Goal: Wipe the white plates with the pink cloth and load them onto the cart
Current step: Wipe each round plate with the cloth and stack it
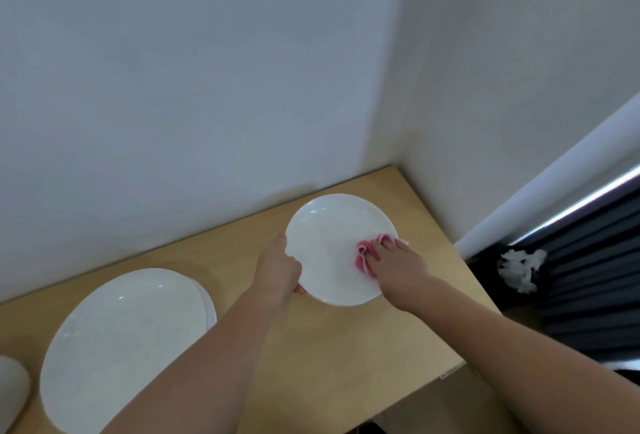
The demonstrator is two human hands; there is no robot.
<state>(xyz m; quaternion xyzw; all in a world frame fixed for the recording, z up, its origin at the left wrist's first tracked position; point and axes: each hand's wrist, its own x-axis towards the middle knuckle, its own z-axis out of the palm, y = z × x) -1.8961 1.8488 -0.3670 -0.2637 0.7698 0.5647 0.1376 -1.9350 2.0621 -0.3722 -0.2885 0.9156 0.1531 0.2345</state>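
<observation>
Since this plate (332, 243) looks slick and brittle, my left hand (278, 269) grips its rim, right hand (398, 267) clutching pink cloth (363, 257).

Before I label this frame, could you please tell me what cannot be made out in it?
Cart: nowhere in the head view.
Plate stack: count unclear; the top plate covers the rest.
White object: cut off by the left edge.
Pink cloth: mostly under the right hand.
Left hand: fingers mostly hidden beneath the held plate.
</observation>
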